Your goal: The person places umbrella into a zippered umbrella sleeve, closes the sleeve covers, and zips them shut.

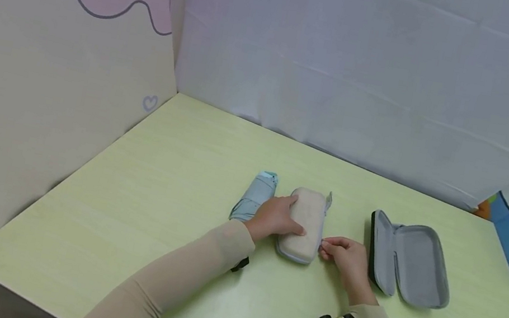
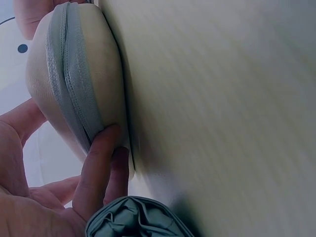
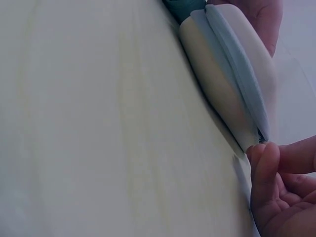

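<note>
A cream zippered case (image 1: 309, 208) with grey-blue zipper tape (image 2: 81, 84) lies on the table. My left hand (image 1: 274, 218) grips it from the left, the thumb on top and other fingers (image 2: 98, 158) against its side. At the case's right side, near the front corner, my right hand (image 1: 348, 258) pinches what appears to be the zipper pull; the fingertips (image 3: 266, 155) hide it. A small gap shows between the zipper tapes beside the left fingers. Just left of the case lies a light blue folded umbrella (image 1: 255, 196), partly behind the left hand.
To the right, a hard-shell case (image 1: 422, 265) lies open on the pale yellow-green table (image 1: 171, 167), its grey lining showing. A white sheet (image 1: 351, 74) hangs along the table's back edge, and a wall (image 1: 67, 92) stands at the left.
</note>
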`<state>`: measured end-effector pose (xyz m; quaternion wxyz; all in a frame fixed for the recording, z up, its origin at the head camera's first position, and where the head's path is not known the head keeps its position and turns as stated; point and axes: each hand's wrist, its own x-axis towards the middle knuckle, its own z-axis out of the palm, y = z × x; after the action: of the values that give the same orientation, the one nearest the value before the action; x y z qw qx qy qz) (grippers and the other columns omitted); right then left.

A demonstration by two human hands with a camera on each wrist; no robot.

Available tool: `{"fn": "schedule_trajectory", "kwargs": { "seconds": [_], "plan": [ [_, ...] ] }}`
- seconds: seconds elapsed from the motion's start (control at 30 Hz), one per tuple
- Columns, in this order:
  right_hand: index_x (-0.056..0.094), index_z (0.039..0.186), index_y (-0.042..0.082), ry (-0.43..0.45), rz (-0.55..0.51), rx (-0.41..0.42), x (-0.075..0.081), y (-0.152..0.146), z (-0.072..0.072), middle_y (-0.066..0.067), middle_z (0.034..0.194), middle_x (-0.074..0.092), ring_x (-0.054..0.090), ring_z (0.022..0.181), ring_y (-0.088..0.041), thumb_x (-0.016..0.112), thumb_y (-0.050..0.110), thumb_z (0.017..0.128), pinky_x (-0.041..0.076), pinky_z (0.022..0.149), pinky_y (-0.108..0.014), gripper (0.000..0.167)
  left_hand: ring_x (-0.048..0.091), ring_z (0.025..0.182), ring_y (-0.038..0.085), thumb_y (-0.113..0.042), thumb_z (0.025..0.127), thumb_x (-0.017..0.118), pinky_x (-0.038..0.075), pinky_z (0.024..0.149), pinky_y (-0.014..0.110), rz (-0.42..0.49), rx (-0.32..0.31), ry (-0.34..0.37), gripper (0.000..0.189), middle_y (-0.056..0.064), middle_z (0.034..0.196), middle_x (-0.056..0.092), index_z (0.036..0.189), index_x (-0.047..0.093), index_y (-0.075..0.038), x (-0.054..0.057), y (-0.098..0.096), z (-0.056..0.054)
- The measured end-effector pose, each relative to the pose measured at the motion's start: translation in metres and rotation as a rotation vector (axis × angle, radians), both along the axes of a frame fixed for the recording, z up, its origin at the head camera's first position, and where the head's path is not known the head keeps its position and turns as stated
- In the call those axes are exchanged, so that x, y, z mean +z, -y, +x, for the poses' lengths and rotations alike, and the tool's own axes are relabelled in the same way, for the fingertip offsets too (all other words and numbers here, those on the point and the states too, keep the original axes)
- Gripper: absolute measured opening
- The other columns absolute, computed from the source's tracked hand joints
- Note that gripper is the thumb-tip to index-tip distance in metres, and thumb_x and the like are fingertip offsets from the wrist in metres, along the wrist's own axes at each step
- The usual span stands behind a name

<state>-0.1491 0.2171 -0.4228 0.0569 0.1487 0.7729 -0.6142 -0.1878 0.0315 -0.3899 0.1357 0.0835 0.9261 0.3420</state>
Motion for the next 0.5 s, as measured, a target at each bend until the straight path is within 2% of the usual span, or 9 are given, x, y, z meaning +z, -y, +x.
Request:
{"fn": "schedule_trajectory", "kwargs": {
  "seconds": [0.5],
  "plan": [
    [0.061,0.097,-0.016,0.012,0.01,0.008,0.0001,0.0008,0.004,-0.001,0.066,0.064,0.058,0.057,-0.006,0.063,-0.003,0.085,0.049,0.055,-0.018,0.018,0.045,0.122,0.02,-0.037,0.074,0.078,0.038,0.097,0.03,0.002,0.002,-0.006,0.087,0.007,0.138,0.046,0.144,0.034,-0.01,-0.0025,-0.0007,-0.0011]
  ]
}}
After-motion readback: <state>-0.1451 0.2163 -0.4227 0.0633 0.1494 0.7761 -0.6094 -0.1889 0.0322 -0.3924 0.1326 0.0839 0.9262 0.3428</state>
